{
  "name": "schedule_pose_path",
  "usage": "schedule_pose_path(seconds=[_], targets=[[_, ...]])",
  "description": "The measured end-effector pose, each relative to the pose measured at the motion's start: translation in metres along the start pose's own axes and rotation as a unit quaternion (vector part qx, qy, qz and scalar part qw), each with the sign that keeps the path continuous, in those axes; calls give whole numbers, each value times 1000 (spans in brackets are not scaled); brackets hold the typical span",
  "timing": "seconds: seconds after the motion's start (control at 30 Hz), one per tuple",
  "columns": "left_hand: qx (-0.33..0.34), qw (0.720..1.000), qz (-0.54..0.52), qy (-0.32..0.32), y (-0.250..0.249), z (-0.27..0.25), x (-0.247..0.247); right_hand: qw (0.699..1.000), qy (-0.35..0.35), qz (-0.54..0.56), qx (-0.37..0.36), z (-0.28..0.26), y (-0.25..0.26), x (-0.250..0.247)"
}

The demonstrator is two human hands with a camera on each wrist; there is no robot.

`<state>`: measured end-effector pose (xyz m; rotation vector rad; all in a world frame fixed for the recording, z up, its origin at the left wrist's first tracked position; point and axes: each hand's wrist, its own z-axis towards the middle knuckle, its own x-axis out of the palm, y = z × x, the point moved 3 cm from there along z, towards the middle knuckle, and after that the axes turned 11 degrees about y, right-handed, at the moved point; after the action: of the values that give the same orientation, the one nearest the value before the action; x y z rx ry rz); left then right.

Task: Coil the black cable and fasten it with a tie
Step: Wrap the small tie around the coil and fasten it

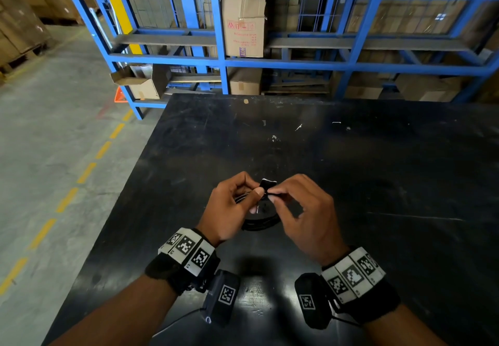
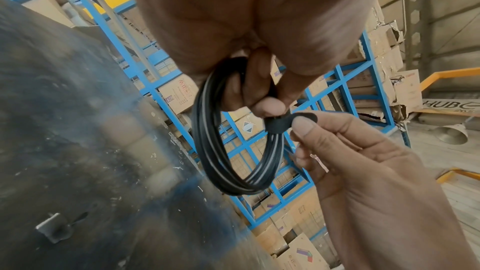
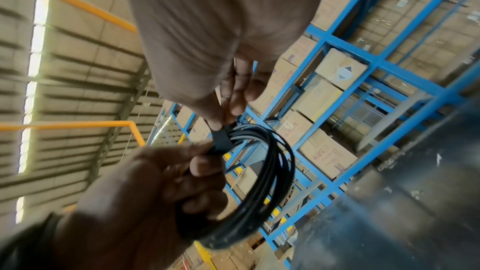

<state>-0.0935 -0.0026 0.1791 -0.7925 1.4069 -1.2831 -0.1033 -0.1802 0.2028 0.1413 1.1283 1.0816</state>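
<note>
We hold the coiled black cable (image 2: 233, 141) in our left hand (image 1: 232, 207). Our right hand (image 1: 305, 216) pinches the black strap tie (image 2: 280, 123) wrapped round it. Next, we press the tie's loose end down tight.

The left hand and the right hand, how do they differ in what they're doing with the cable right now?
The left hand grips the coiled black cable itself, fingers curled round the bundle; the right hand holds no cable, only pinching the free end of the black tie. The left thumb presses at the tie where it wraps the coil; the right hand's other fingers hang loosely curled. Both are held above the black table, meeting at the tie.
</note>
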Motion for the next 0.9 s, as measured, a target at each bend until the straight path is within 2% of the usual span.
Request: schedule_pose_path(seconds=[0.13,0.33,0.43,0.57,0.67,0.77,0.9], targets=[[13,998,-12,54,-4,-3,0,997,2,66,34,5,-8,-7],[23,992,22,122,-14,-4,-6,969,21,210,126,4,-8,-8],[24,992,38,119,-13,-3,-6,954,5,247,168,6,-9,-6],[16,996,-9,87,-12,-1,-7,922,-43,315,220,7,-12,-3],[-6,995,-75,72,-7,-2,-7,882,-107,373,267,3,-17,-1],[-31,981,-183,66,4,-8,-3,820,-170,440,324,-5,-24,3],[-85,926,-364,50,11,-18,13,709,-214,555,379,-14,-25,18]])
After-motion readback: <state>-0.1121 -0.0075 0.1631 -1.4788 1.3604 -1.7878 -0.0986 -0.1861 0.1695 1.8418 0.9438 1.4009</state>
